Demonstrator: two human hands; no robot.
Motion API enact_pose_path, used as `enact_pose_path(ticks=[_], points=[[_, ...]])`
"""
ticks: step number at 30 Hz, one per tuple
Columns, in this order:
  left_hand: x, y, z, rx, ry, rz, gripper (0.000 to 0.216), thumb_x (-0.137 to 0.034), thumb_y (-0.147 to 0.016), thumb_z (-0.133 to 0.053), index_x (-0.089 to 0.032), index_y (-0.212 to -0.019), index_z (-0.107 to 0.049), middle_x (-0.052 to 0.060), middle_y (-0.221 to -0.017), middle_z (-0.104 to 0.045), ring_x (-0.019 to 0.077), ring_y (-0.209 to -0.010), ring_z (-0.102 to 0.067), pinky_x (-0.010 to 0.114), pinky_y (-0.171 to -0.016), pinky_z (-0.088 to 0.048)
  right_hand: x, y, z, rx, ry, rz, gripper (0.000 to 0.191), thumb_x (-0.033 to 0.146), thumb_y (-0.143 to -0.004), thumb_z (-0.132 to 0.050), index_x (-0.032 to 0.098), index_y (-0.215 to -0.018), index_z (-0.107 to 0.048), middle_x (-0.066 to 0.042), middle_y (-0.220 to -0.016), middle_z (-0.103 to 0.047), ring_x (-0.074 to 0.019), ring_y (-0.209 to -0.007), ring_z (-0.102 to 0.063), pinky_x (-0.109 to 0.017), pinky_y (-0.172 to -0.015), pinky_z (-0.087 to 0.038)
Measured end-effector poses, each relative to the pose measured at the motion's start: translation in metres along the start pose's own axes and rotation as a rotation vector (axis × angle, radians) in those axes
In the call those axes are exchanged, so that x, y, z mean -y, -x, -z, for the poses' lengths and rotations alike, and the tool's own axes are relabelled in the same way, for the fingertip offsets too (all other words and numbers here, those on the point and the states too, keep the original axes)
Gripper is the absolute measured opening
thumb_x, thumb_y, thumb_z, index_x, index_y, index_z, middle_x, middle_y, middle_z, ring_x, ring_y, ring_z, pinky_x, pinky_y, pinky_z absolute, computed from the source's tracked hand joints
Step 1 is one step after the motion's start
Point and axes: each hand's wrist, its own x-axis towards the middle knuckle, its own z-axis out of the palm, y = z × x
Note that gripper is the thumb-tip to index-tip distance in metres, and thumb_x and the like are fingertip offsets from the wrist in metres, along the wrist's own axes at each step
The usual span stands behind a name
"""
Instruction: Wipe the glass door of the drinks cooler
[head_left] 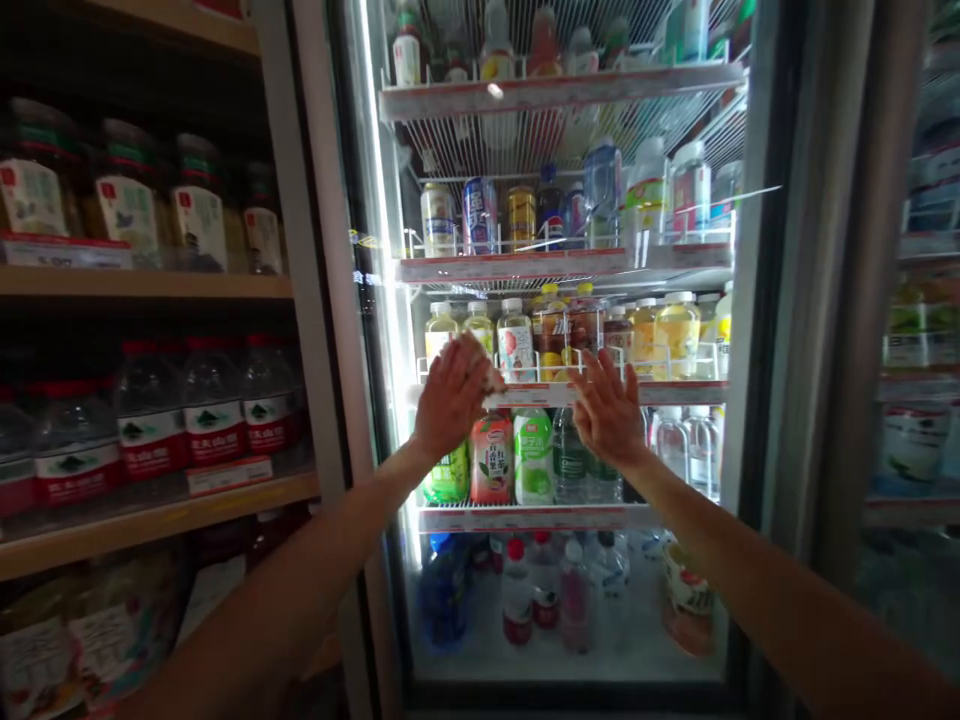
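Both my arms reach into a lit drinks fridge. My left hand (450,400) is at the front rail of the third shelf (675,392), fingers curled round a small pale object (484,368) that I cannot make out. It covers the tops of a green bottle (448,472) and a pink bottle (493,458) on the shelf below. My right hand (609,412) is open with fingers spread, held against the same rail in front of clear bottles (571,455). Yellow and amber drink bottles (660,335) stand on the shelf above the hands.
The fridge's higher shelves hold cans (478,215) and bottles, and its floor holds more bottles (517,590). A glass door (892,330) stands at the right. On the left, wooden shelves (150,520) carry red-labelled water bottles (214,405) and jars (120,195).
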Motion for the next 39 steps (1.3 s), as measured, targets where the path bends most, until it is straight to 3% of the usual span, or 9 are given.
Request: enact_pose_path(ticks=[4, 9, 14, 20, 23, 25, 30, 35, 39], points=[[-0.005, 0.000, 0.002, 0.154, 0.042, -0.499, 0.045, -0.022, -0.087, -0.043, -0.022, -0.132, -0.038, 0.003, -0.145, -0.034, 0.0174, -0.139, -0.014, 0.037, -0.112, -0.023, 0.000, 0.001, 0.000, 0.031, -0.002, -0.015, 0.053, 0.023, -0.086, -0.041, 0.026, -0.138, -0.030, -0.004, -0.148, -0.028, -0.0223, -0.138, -0.020, -0.049, -0.111, -0.015], [0.007, -0.022, 0.001, -0.064, -0.076, 0.019, 0.043, -0.025, -0.087, -0.045, -0.016, -0.129, -0.041, 0.011, -0.147, -0.028, 0.0236, -0.140, -0.008, 0.044, -0.110, -0.024, -0.001, 0.002, -0.001, 0.031, 0.002, -0.017, 0.055, 0.023, -0.086, -0.041, 0.027, -0.138, -0.028, -0.004, -0.149, -0.027, -0.0228, -0.138, -0.019, -0.050, -0.110, -0.015], [0.002, -0.029, -0.002, 0.112, -0.008, -0.435, 0.043, -0.027, -0.087, -0.045, -0.022, -0.129, -0.040, 0.004, -0.145, -0.035, 0.0194, -0.139, -0.012, 0.039, -0.111, -0.022, -0.001, 0.002, -0.001, 0.041, 0.002, -0.009, 0.056, 0.023, -0.085, -0.042, 0.026, -0.139, -0.027, -0.005, -0.149, -0.026, -0.0236, -0.138, -0.020, -0.050, -0.110, -0.017], [0.002, -0.044, -0.008, -0.047, -0.034, 0.006, 0.043, -0.025, -0.088, -0.042, -0.016, -0.130, -0.039, 0.010, -0.150, -0.021, 0.0241, -0.140, -0.003, 0.045, -0.112, -0.019, -0.001, 0.002, -0.001, 0.009, -0.026, -0.008, 0.060, 0.022, -0.086, -0.041, 0.028, -0.141, -0.021, -0.003, -0.150, -0.022, -0.0226, -0.138, -0.019, -0.049, -0.111, -0.015], [-0.008, -0.037, -0.009, 0.068, 0.051, -0.419, 0.042, -0.024, -0.087, -0.043, -0.019, -0.129, -0.040, 0.005, -0.149, -0.024, 0.0197, -0.140, -0.004, 0.039, -0.113, -0.019, 0.000, 0.002, -0.001, 0.011, -0.031, -0.001, 0.058, 0.023, -0.086, -0.041, 0.027, -0.141, -0.022, -0.004, -0.150, -0.023, -0.0224, -0.138, -0.019, -0.049, -0.111, -0.014], [-0.006, -0.038, -0.008, 0.125, 0.059, -0.551, 0.043, -0.024, -0.087, -0.043, -0.019, -0.130, -0.038, 0.004, -0.147, -0.030, 0.0186, -0.140, -0.008, 0.039, -0.113, -0.018, -0.001, 0.002, -0.001, 0.023, -0.030, -0.007, 0.057, 0.023, -0.087, -0.041, 0.026, -0.141, -0.023, -0.004, -0.150, -0.023, -0.0224, -0.138, -0.018, -0.048, -0.111, -0.014], [0.006, -0.049, -0.005, -0.034, 0.013, 0.002, 0.044, -0.023, -0.087, -0.042, -0.014, -0.130, -0.039, 0.012, -0.149, -0.023, 0.0243, -0.140, -0.004, 0.046, -0.112, -0.019, -0.001, 0.002, -0.001, 0.022, -0.035, -0.019, 0.055, 0.023, -0.086, -0.041, 0.027, -0.140, -0.027, -0.004, -0.150, -0.024, -0.0222, -0.138, -0.019, -0.049, -0.111, -0.014], [0.006, -0.036, -0.002, 0.180, 0.060, -0.471, 0.042, -0.024, -0.088, -0.042, -0.023, -0.129, -0.041, 0.002, -0.145, -0.035, 0.0182, -0.139, -0.010, 0.038, -0.112, -0.021, -0.001, 0.002, -0.001, 0.039, -0.043, -0.022, 0.056, 0.023, -0.087, -0.039, 0.028, -0.141, -0.025, -0.003, -0.149, -0.026, -0.0221, -0.138, -0.019, -0.049, -0.111, -0.014], [0.036, -0.046, 0.002, 0.020, -0.003, -0.079, 0.048, -0.028, -0.088, -0.041, -0.020, -0.135, -0.034, 0.008, -0.148, -0.026, 0.0222, -0.139, -0.010, 0.045, -0.112, -0.019, -0.001, 0.001, 0.000, 0.027, -0.027, -0.028, 0.056, 0.024, -0.087, -0.039, 0.029, -0.141, -0.025, -0.003, -0.149, -0.027, -0.0215, -0.138, -0.021, -0.049, -0.111, -0.015]])
